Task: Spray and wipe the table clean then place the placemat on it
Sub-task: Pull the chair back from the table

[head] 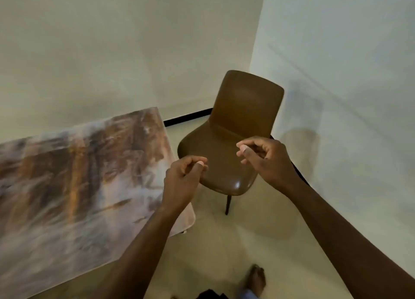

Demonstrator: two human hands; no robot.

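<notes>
The table (74, 186) fills the left of the head view, its top a streaked brown, grey and white marble pattern. Nothing lies on the part I can see. My left hand (183, 179) hovers over the table's right edge, fingers loosely curled, holding nothing. My right hand (262, 159) is raised in front of the chair seat, fingers also loosely curled and empty. Neither a spray bottle, a cloth nor a placemat is in view.
A brown leather-look chair (238, 123) stands right of the table in the room's corner, facing me. Pale walls (336, 74) close in behind and to the right. My foot (256, 278) shows on the light floor at the bottom.
</notes>
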